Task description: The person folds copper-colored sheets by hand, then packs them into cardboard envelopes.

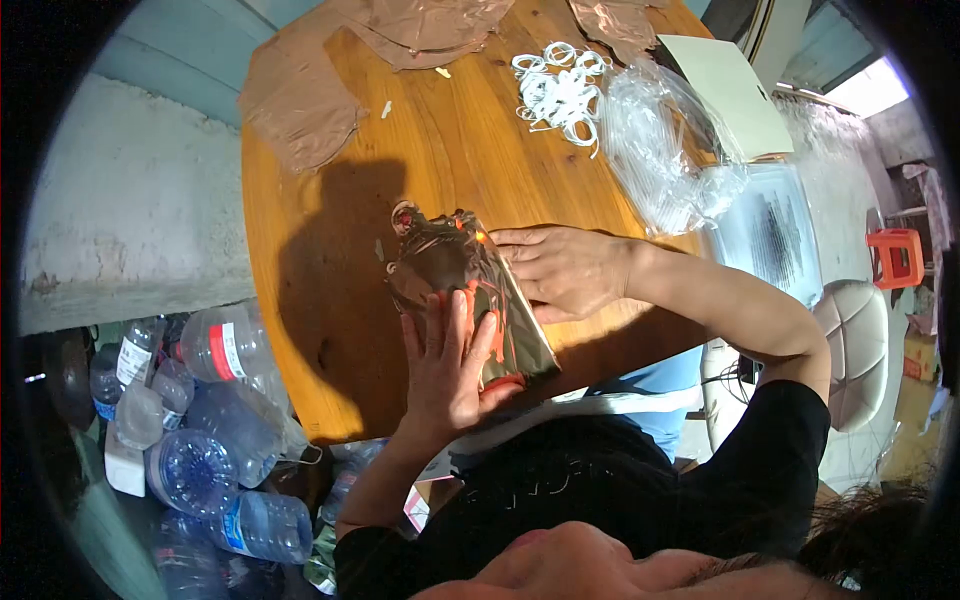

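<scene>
A shiny copper-coloured foil balloon [440,265], folded into a flat packet, lies near the table's front edge. My left hand [445,360] rests flat on its lower left part, fingers stretched out and apart. Beside the packet's right edge lies my right hand [575,268], palm down with fingers extended; their tips touch the foil's edge and are partly hidden. Neither hand grips anything. The foil's upper end is crumpled, with small rounded tabs sticking out.
Flat copper foil balloons [300,100] lie at the table's far left. White string loops [562,95], a clear plastic bag of white straws [655,150] and a pale green board [730,90] are at right. Plastic bottles [205,470] crowd the floor left; a chair [855,350] stands right.
</scene>
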Motion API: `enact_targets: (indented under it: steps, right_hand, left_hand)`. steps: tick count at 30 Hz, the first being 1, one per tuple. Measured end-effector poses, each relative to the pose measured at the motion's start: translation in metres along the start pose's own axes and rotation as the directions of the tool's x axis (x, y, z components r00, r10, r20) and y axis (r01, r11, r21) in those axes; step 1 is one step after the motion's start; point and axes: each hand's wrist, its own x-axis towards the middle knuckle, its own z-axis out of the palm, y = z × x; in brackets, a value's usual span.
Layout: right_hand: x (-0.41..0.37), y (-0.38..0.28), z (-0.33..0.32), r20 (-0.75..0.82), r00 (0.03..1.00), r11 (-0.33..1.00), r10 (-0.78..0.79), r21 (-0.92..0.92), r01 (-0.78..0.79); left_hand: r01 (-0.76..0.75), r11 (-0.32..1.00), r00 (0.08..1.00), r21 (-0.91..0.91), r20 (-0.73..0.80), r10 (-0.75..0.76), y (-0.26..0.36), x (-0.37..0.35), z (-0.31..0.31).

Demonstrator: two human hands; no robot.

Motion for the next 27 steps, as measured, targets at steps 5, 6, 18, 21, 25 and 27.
enact_targets:
  steps: [5, 6, 18, 21, 25, 27]
  right_hand:
    - [0.016, 0.027, -0.001, 0.268, 0.963, 0.999, 0.024, -0.038, -0.015]
    - [0.020, 0.034, -0.001, 0.268, 0.963, 0.999, 0.024, -0.033, -0.016]
    - [0.067, 0.098, 0.003, -0.072, 0.929, 0.905, 0.363, -0.209, -0.370]
    - [0.062, 0.081, -0.006, -0.315, 0.812, 0.848, 0.491, -0.042, -0.529]
    - [0.031, -0.011, -0.017, -0.325, 0.823, 0.875, 0.465, 0.026, -0.484]
    - [0.023, -0.048, -0.015, -0.234, 0.883, 0.905, 0.407, -0.029, -0.425]
  left_hand:
    - [0.010, 1.000, 0.999, 0.018, 0.040, -0.011, 0.001, 0.001, 0.000]
    - [0.013, 0.999, 0.999, 0.034, 0.048, -0.015, 0.001, 0.000, -0.001]
    - [0.018, 1.000, 0.999, 0.006, 0.044, -0.018, 0.001, 0.001, -0.001]
    - [0.006, 1.000, 1.000, 0.027, 0.000, -0.006, 0.000, 0.000, 0.003]
    - [0.036, 0.999, 0.999, -0.029, -0.039, -0.037, 0.001, 0.001, 0.003]
    - [-0.002, 0.997, 0.997, -0.078, -0.081, -0.004, 0.001, 0.001, 0.004]
